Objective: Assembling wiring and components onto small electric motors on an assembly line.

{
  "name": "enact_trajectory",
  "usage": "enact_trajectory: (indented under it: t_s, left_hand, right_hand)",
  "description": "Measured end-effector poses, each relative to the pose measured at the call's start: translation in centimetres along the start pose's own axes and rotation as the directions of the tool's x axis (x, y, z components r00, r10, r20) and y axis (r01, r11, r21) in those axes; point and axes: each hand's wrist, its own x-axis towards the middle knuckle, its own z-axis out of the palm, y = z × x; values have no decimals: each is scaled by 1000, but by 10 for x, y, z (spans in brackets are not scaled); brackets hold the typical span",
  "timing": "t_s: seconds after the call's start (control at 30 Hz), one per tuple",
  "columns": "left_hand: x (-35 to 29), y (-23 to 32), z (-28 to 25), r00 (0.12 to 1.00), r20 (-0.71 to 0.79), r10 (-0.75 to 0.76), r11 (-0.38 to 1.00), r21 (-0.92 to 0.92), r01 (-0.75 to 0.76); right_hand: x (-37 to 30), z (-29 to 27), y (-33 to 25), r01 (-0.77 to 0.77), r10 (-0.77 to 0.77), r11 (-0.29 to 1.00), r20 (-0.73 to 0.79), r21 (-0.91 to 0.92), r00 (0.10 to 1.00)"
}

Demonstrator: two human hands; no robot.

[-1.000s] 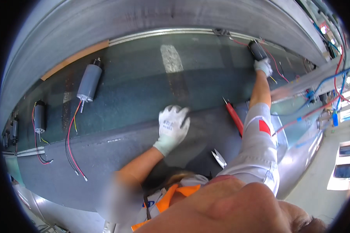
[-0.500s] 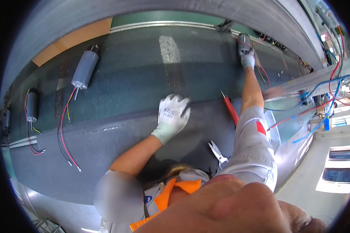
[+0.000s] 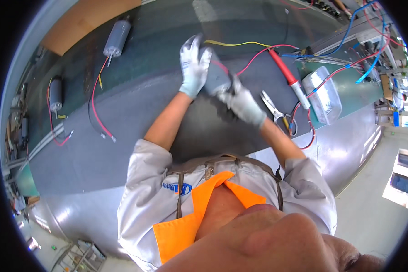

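A grey cylindrical motor is in front of me, slightly blurred. My right hand, in a white glove, is closed on its near end. My left hand, gloved too, is beside the motor's left side with fingers apart and partly smeared; whether it touches the casing I cannot tell. A yellow wire and a red wire trail from the motor's far side toward the right. To the right of my right hand lie scissors and a red pen-shaped tool with a pale end.
Two more grey motors with wires, one nearer and one further left, rest on the dark work surface. A clear plastic box stands at the right, crossed by red and blue cables. Brown cardboard lies at the far left.
My right hand has brought the motor from the far right to in front of me. My left hand has moved up beside it. The view has shifted.
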Motion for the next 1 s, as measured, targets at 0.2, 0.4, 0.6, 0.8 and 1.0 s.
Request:
enact_trajectory:
  t_s: [0.2, 0.4, 0.6, 0.8, 1.0]
  left_hand:
    - [-66, 46, -116, 984, 169, -61, 990, 137, 38]
    - [-84, 48, -140, 993, 114, -13, 976, 219, -13]
    - [-74, 25, -195, 383, 807, -450, 464, -155, 872]
    - [-9, 108, -174, 91, 540, -836, 439, 562, 700]
    - [-64, 30, -172, 793, 510, -334, 908, 398, 126]
  right_hand:
    - [-83, 31, -6, 558, -694, 635, -78, -534, 716]
    - [12, 17, -13, 364, -666, 308, 74, -879, 742]
    - [-70, 64, -116, 903, -689, 388, 593, -183, 416]
    - [-93, 173, -78, 841, -555, 489, 826, 231, 96]
    - [-66, -69, 1, 971, -951, 235, 196, -39, 238]
